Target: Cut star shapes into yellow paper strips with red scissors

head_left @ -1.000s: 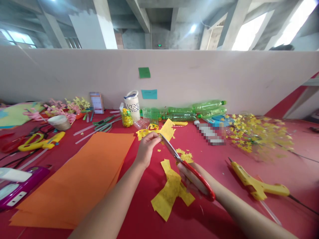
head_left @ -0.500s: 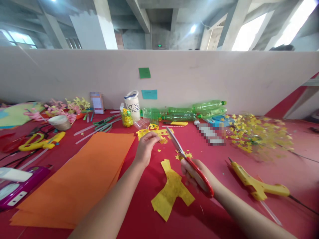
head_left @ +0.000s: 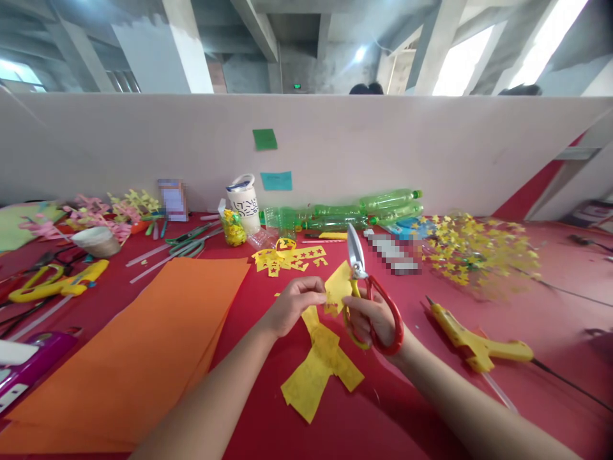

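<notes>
My left hand (head_left: 293, 308) pinches a small piece of yellow paper (head_left: 338, 292) above the red table (head_left: 412, 409). My right hand (head_left: 371, 319) grips red-handled scissors (head_left: 364, 287), blades closed and pointing up and away, and its fingers also touch the yellow piece. Under both hands lies a larger yellow paper scrap (head_left: 317, 370). Cut yellow star strips (head_left: 286, 259) lie just beyond the hands.
A stack of orange sheets (head_left: 129, 358) covers the left. A yellow glue gun (head_left: 474, 342) lies right, another (head_left: 52, 286) at left. Green plastic bottles (head_left: 354, 214), a white cup (head_left: 242, 201), and a heap of yellow stars (head_left: 474, 252) line the partition. A purple device (head_left: 23, 364) sits far left.
Both hands drew closer to me and together. The scissors swung from slanting forward to blades-up, and my right hand's fingers came onto the yellow piece held by the left.
</notes>
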### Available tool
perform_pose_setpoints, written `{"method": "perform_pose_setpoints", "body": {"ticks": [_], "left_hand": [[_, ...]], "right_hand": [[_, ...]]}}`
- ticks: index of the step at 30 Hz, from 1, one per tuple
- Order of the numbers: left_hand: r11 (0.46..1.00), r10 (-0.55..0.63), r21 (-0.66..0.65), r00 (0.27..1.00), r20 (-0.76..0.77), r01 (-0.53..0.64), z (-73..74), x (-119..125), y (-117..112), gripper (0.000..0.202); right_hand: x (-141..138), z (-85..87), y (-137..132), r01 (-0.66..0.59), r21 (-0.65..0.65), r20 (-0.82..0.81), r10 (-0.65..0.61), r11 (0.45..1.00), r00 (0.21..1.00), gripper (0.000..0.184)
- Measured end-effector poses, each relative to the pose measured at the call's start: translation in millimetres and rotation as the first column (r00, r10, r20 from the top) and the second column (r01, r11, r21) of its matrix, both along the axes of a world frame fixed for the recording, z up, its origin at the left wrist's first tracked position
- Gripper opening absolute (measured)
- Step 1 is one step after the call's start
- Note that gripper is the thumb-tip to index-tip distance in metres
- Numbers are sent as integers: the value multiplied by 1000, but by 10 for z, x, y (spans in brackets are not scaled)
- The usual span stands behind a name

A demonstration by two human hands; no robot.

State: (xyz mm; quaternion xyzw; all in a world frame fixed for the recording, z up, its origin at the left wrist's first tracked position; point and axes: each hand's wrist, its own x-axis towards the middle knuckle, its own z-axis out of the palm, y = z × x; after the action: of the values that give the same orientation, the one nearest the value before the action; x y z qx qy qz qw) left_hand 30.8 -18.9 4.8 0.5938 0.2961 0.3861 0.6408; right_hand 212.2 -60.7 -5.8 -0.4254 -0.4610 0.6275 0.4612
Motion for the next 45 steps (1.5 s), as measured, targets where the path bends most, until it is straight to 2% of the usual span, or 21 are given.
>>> {"method": "perform_pose_setpoints", "body": {"ticks": [3, 5, 7, 9, 11, 13, 15, 17, 19, 20, 22, 24, 26, 28, 30, 32, 34, 37, 40, 45], "left_hand": [[977, 131, 194, 972, -195, -93, -70, 19, 43, 12], [912, 248, 398, 904, -348, -98, -130, 22, 58, 13], [833, 328, 553, 809, -488, -4, -202, 25, 59, 15], [760, 395, 641, 707, -586, 107, -278, 35, 54, 16], [690, 451, 695, 629, -633, 204, -347, 55, 54, 16], [621, 502, 736, 583, -639, 272, -401, 80, 63, 15], [557, 550, 770, 557, -622, 310, -433, 101, 77, 13], [521, 588, 797, 548, -595, 306, -438, 111, 90, 13], [535, 595, 809, 571, -565, 244, -409, 108, 94, 14], [565, 584, 804, 598, -549, 187, -383, 102, 91, 12], [681, 519, 732, 682, -516, 35, -317, 86, 75, 11], [841, 413, 524, 781, -467, -132, -253, 70, 44, 27], [933, 339, 255, 858, -387, -254, -209, 61, 7, 39], [961, 277, 74, 912, -302, -267, -191, 64, -24, 45], [985, 170, 18, 955, -244, -170, -187, 83, -39, 44], [998, 67, 31, 975, -211, -62, -187, 108, -34, 36], [998, 58, 32, 983, -173, -53, -185, 125, -11, 29], [966, 252, -39, 965, -66, -255, -187, 102, 54, 24], [888, 455, -92, 890, 32, -450, -203, 29, 142, 25], [788, 614, -172, 776, 143, -592, -217, -83, 255, 23]], "right_hand": [[39, 21, 58, 107, 60, -20, -106, 992, 994, 53], [62, 34, 89, 149, 76, -31, -147, 986, 989, 53], [76, 37, 105, 160, 69, -47, -157, 985, 987, 53], [75, 32, 103, 155, 59, -53, -152, 986, 987, 51], [64, 23, 87, 150, 56, -49, -148, 987, 988, 50], [49, 15, 64, 143, 63, -24, -142, 988, 990, 50], [36, 6, 44, 121, 71, 19, -123, 990, 992, 51], [26, -2, 31, 103, 73, 65, -108, 992, 992, 51], [19, -10, 25, 99, 63, 99, -105, 993, 989, 51], [16, -13, 22, 102, 58, 113, -108, 993, 988, 51], [12, -13, 16, 105, 56, 135, -112, 993, 985, 50], [10, -7, 5, 89, 70, 156, -99, 994, 983, 48], [5, 5, -7, 75, 83, 187, -90, 994, 978, 46], [-3, 21, -15, 87, 82, 234, -104, 993, 967, 41], [-11, 40, -17, 114, 68, 296, -129, 991, 946, 36], [-14, 58, -15, 119, 58, 341, -132, 991, 931, 33], [-9, 77, -12, 106, 59, 345, -120, 993, 931, 32], [12, 102, -12, 77, 46, 372, -88, 996, 924, 33], [38, 106, -14, 25, 17, 503, -31, 1000, 864, 38], [66, 83, -16, -69, 67, 706, 2, 995, 708, 43]]}}
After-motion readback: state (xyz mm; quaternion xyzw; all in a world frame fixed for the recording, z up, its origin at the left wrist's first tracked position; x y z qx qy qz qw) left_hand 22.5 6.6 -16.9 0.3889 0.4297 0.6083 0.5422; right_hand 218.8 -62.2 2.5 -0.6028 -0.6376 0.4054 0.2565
